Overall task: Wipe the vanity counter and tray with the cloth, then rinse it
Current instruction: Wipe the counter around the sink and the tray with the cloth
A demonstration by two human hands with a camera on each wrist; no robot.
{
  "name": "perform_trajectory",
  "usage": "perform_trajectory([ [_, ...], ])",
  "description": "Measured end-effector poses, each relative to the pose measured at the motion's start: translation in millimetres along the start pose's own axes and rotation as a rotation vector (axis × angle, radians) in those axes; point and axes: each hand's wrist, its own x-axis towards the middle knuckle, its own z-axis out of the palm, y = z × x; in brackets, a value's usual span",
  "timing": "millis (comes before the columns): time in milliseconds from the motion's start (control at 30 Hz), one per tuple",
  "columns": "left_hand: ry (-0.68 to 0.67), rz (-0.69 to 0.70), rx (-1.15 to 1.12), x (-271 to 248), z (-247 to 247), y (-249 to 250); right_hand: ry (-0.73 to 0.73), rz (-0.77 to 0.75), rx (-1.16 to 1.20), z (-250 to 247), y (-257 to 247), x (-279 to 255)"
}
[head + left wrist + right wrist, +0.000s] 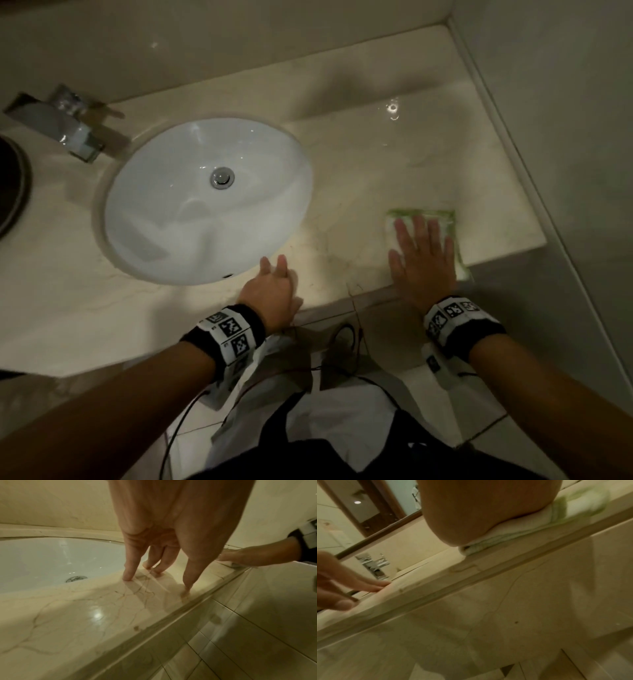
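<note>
Two hands down on the counter (pixel 359 171), well apart. Right hand (pixel 423 260) flat on the cloth (pixel 442 219), fingers straight and spread wide, palm pressing rather than gripping. Cloth white with green edging, folded to a rough square, lying at about 4 o'clock from the sink (pixel 205 202) near the counter's front edge, its right corner poking out past the little finger. From the right wrist view, heel of the right hand (pixel 488 513) bearing on the cloth (pixel 513 530), folded layers showing at the counter's (pixel 436 574) lip. Left hand (pixel 274 291) at roughly 6 o'clock from the sink, just beside the rim, holding nothing. From the left wrist view, fingers (pixel 128 566) straight and slightly parted, tips touching the veined marble counter (pixel 77 608), thumb close to the front edge. Sink (pixel 51 561) white, oval, set under the counter, with a metal drain (pixel 222 177) at its middle. Chrome tap (pixel 73 126) at about 10 o'clock from the sink. Dark round rim (pixel 13 192) at 9 o'clock, cut off by the picture's edge, too little shown to identify. Marker-printed bands (pixel 229 329) on both wrists, cables hanging below. Wet glints on the counter at 2 o'clock from the sink.
</note>
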Motion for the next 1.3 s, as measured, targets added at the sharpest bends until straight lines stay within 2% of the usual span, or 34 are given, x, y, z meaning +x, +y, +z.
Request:
perform_trajectory([
  [67,0.003,0.002,0.019,2,0,0,-0.004,0.048,-0.011,-2,6,3],
  [167,0.061,-0.01,-0.024,2,-6,2,-0.031,0.079,-0.041,1,-13,0],
  [267,0.25,0.028,-0.138,5,-18,13,-0.032,-0.005,-0.068,7,-28,-12],
  [367,0.331,0.065,-0.209,22,-32,29,-0.034,-0.086,-0.053,6,-24,-16],
  [433,0.297,0.1,-0.202,40,-41,39,-0.029,-0.125,-0.056,2,-13,-14],
  [533,0.165,0.124,-0.124,62,-53,53,-0.077,-0.104,-0.057,-6,13,-12],
  [600,0.092,0.121,-0.086,68,-60,60,-0.097,-0.027,-0.072,-11,41,-11],
  [733,0.023,0.111,-0.039,73,-65,66,-0.123,0.228,-0.08,-31,110,-2],
  [833,0.01,0.12,-0.005,75,-64,65,-0.186,0.272,-0.088,-38,126,-1],
  [967,0.009,0.137,0.015,76,-66,65,-0.167,0.345,-0.015,-33,94,0],
  [1167,0.023,0.136,0.014,80,-62,64,-0.087,0.01,-0.056,2,-18,-19],
  [1233,0.022,0.132,0.015,80,-62,64,-0.085,-0.01,-0.037,9,-31,-22],
  [1300,0.022,0.135,0.026,80,-62,64,-0.073,-0.045,-0.028,7,-21,-21],
])
